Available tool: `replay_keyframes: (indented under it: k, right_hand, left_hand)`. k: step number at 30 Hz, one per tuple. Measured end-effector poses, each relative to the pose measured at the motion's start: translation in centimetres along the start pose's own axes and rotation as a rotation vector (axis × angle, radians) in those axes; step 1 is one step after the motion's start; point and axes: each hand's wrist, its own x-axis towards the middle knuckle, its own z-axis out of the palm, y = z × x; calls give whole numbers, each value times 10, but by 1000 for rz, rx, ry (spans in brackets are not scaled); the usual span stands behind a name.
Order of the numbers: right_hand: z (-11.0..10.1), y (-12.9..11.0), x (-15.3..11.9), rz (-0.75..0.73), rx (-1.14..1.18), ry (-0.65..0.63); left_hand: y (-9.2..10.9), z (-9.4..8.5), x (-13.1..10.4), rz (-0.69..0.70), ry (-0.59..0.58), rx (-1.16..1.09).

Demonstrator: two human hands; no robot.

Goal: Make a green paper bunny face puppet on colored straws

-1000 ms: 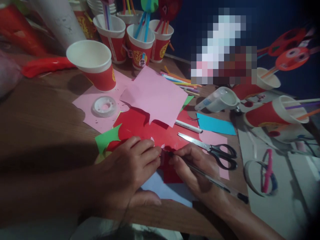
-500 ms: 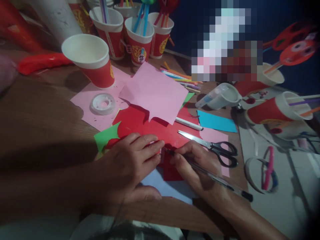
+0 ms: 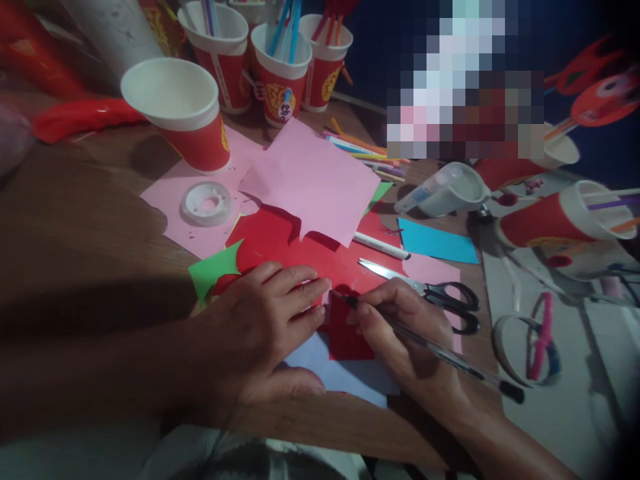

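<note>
Rested the left hand (image 3: pixel 280 313) palm-down over the red paper (image 3: pixel 345 263) and, apart, pinched above it in the right hand (image 3: pixel 413 327) a pen (image 3: pixel 453 361) judged light, stiff, slick, best gripped near the tip.

Two hands in the shot, one left hand (image 3: pixel 280 317) and one right hand (image 3: pixel 400 333), sharing one black-capped pen (image 3: pixel 465 363) lol. Also one pair of scissors (image 3: pixel 426 290), one tape roll (image 3: pixel 193 217), one white marker (image 3: pixel 383 247), one blue card (image 3: pixel 439 240), two green paper bits (image 3: pixel 215 267) and at least six red cups (image 3: pixel 203 147). Straws (image 3: pixel 367 157)? Too jumbled to count, sorry.
</note>
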Motion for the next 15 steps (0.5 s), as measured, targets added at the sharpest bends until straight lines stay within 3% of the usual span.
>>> replay_keyframes:
  k: [15]
  right_hand:
    - [8, 8, -3, -80, 30, 39]
  left_hand:
    - [-3, 1, 1, 31, 2, 17]
